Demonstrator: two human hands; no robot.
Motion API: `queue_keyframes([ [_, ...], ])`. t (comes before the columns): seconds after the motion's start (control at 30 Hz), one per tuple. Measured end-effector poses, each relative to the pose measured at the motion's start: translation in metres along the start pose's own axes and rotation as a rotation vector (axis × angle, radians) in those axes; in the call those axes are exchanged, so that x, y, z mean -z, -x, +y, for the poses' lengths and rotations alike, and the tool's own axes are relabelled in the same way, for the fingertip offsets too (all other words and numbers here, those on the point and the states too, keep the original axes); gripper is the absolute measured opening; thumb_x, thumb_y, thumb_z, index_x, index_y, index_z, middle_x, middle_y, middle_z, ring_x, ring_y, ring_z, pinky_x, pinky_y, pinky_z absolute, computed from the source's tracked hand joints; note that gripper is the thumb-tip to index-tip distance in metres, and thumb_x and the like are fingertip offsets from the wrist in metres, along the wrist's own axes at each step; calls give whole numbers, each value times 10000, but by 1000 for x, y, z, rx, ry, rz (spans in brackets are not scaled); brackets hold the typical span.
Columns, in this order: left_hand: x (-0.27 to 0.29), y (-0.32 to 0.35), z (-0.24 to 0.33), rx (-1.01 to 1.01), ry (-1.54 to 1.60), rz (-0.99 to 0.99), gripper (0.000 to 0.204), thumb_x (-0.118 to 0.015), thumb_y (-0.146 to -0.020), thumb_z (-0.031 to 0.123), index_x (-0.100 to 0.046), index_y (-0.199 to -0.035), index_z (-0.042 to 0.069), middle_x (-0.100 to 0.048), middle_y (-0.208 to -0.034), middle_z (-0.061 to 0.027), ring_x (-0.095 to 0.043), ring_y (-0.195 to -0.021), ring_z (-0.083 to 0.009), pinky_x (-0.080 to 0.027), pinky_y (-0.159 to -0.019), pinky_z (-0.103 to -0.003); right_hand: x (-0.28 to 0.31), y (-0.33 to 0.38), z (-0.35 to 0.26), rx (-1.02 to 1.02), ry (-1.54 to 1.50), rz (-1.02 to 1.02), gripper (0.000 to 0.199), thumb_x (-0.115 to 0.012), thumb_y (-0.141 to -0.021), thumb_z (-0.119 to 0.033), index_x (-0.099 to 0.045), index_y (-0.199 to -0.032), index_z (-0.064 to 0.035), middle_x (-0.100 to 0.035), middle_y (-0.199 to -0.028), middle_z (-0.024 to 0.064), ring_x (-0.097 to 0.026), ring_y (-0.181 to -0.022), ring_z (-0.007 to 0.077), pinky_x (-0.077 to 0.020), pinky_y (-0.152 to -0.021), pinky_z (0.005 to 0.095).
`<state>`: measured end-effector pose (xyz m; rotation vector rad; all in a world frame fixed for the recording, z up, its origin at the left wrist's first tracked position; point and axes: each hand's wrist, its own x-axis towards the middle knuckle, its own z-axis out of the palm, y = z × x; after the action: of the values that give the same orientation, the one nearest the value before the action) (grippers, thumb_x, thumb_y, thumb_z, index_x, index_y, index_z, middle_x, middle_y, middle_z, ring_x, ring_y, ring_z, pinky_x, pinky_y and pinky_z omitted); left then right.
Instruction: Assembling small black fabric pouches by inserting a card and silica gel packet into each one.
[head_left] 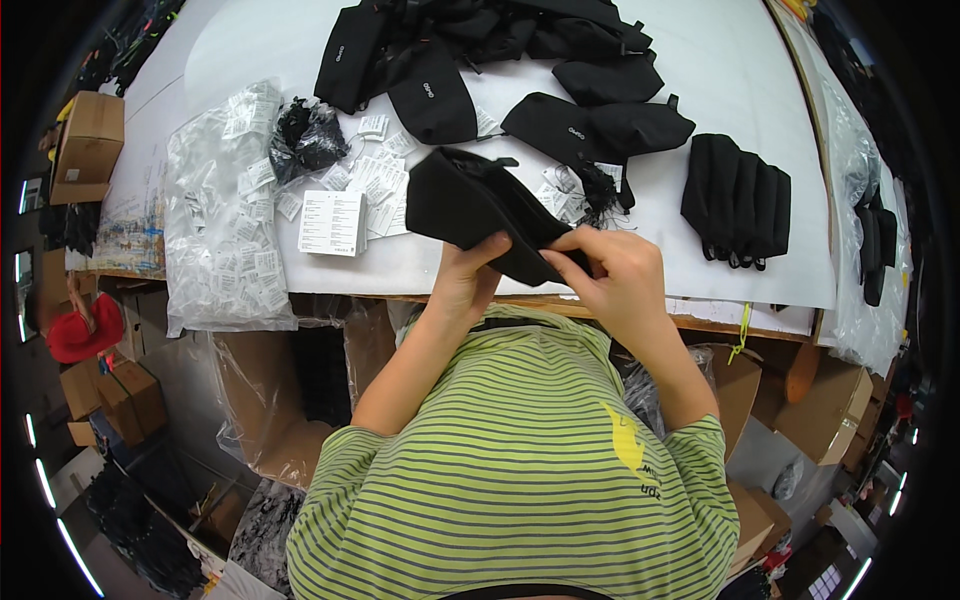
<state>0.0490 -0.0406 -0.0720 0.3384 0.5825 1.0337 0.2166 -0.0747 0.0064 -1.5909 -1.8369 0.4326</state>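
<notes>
Between my hands, just over the table's near edge, is a black fabric pouch (462, 205) with its mouth spread apart. My left hand (470, 268) grips its lower left side, thumb on the outside and the other fingers hidden beneath. My right hand (612, 268) pinches the pouch's right edge near the opening, thumb and forefinger together. Beyond the pouch lie loose white printed tags (380, 180) and a stack of white cards (332, 223). Right of it, a bunch of black cords (598, 190) rests beside more tags.
More black pouches (432, 92) are heaped at the table's far side. A row of black pouches (735, 200) lies at right. A clear bag of tags (225, 215) and a bundle of black cords (305, 138) sit at left. Cardboard boxes (822, 410) stand below the white table (240, 50).
</notes>
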Motion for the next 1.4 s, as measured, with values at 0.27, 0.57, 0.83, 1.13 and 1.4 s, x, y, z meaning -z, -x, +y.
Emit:
queue_keyframes([
  [0.27,-25,-4,27,-110,-161,109,443,-670,-820,91,-486,-1223,78,-589,-1102,-48,-576,-1033,-193,-476,-913,-353,-25,32,23,-494,-430,-22,179,-574,-921,-200,-551,-864,-32,-408,-471,0,-341,-430,84,-276,-439,246],
  [0.57,-47,1,30,144,-427,-58,371,-760,-718,70,-599,-1032,-45,-651,-929,-102,-642,-785,-158,-538,-710,-271,9,-13,6,-255,-695,180,248,-636,-849,-87,-571,-1083,-36,-633,-919,54,-563,-688,69,-400,-569,203],
  [0.83,-49,4,30,226,-504,-79,403,-726,-726,89,-573,-1075,-41,-640,-933,-106,-638,-779,-156,-534,-695,-270,9,-18,18,-84,-211,380,119,-658,-838,-70,-612,-947,-55,-617,-704,23,-472,-483,66,-366,-469,216],
  [1.13,-34,-20,36,350,-26,100,198,-655,-817,129,-629,-954,-11,-673,-819,-80,-660,-667,-165,-554,-606,-270,22,8,-8,315,114,-25,226,-622,-679,-11,-633,-883,-108,-484,-653,25,-501,-520,192,-384,-469,317],
  [1.4,-12,-29,40,233,-19,146,227,-643,-843,142,-622,-1011,-9,-674,-936,-99,-670,-790,-175,-559,-711,-278,27,2,-17,294,216,-50,364,-677,-695,-96,-625,-1048,-167,-579,-970,15,-569,-908,207,-443,-782,348],
])
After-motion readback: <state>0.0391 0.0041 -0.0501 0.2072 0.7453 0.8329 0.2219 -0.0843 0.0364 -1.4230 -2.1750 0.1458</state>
